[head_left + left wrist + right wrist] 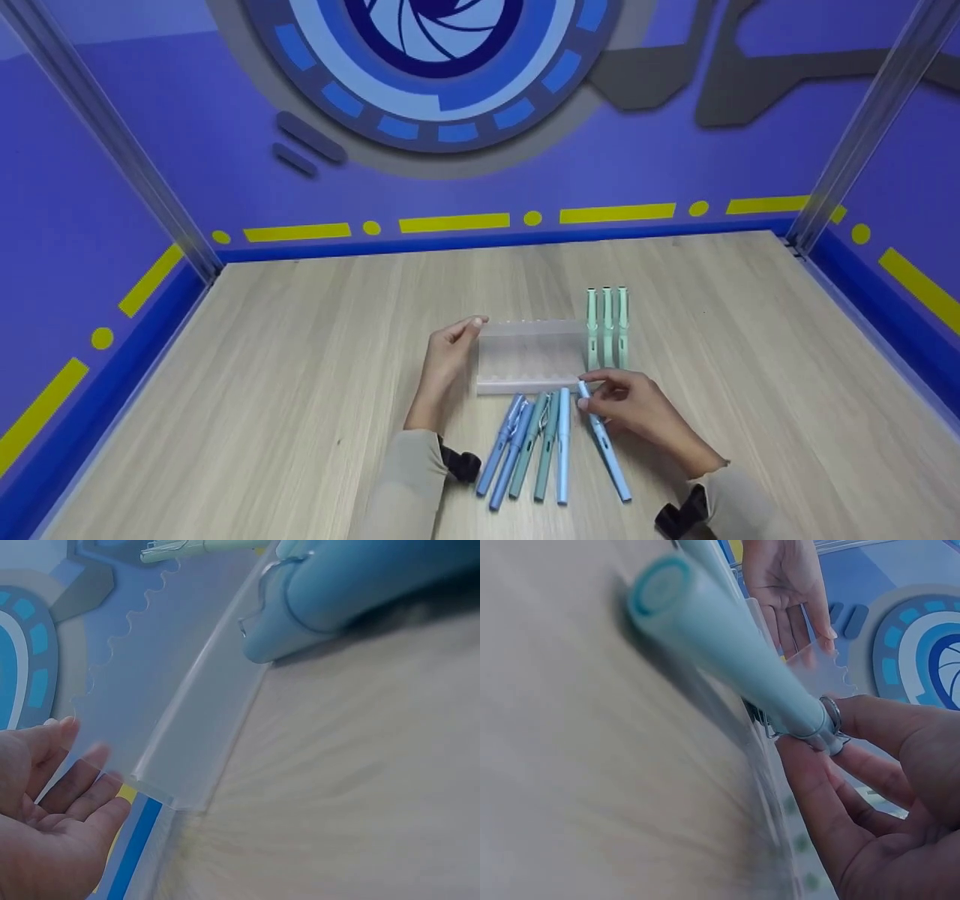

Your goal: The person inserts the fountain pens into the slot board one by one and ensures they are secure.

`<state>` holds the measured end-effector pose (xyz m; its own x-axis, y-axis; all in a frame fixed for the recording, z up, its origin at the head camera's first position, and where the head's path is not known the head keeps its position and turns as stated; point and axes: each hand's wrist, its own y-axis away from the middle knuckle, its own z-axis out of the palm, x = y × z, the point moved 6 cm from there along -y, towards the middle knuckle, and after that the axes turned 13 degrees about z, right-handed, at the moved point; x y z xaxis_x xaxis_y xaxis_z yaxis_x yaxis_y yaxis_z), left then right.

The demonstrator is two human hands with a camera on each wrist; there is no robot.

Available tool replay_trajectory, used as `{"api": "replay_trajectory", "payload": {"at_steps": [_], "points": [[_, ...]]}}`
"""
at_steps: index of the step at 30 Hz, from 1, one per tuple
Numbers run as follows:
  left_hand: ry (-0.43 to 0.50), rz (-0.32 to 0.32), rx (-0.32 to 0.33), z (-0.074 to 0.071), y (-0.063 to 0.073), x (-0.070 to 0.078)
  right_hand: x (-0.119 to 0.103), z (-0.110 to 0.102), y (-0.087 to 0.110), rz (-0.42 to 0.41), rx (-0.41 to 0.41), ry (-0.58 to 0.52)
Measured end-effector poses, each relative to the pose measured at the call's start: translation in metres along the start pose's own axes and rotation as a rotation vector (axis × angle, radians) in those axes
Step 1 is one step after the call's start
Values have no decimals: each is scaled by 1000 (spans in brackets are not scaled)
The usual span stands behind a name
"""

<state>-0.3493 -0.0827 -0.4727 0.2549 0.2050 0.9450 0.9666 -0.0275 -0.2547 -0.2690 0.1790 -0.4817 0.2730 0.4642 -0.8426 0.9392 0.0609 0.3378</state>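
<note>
From where I stand, the left hand (447, 356) is farthest left, thumb and fingers pinching the upper left corner of a clear stand (529, 356); that thin plastic looks light and stiff, perhaps brittle, so its end is a sensible place to steady it; in front of it on the table (300, 375) lie two blue pens (499, 446), then two teal pens (527, 448), then a pale blue pen (563, 446); just right of these, a second pale blue pen (609, 450) slants towards the person, the right hand (634, 401) pinching its clip end between thumb and fingers (whether the other end touches wood, I can't tell); it is probably light and rigid, its smooth round barrel apt to slip or roll, so gripping beside the clip seems wise; at the stand's right end, three mint pens (607, 330) sit side by side.
</note>
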Motion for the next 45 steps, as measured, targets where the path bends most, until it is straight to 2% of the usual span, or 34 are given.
{"api": "replay_trajectory", "payload": {"at_steps": [6,13,25,34,40,45], "points": [[14,3,8,1,-1,1,-4,-5,2,-37,-9,-8],[35,-9,3,4,-2,1,-11,-18,5,-99,19,-6],[14,-33,10,1,-1,0,-33,-31,8,-131,50,-92],[25,-38,5,1,2,-2,-49,-36,4,-147,104,-63],[16,-7,4,0,2,0,-62,-41,1,-167,116,-97],[8,-15,4,0,2,0,-69,-43,-1,-189,151,-87]]}}
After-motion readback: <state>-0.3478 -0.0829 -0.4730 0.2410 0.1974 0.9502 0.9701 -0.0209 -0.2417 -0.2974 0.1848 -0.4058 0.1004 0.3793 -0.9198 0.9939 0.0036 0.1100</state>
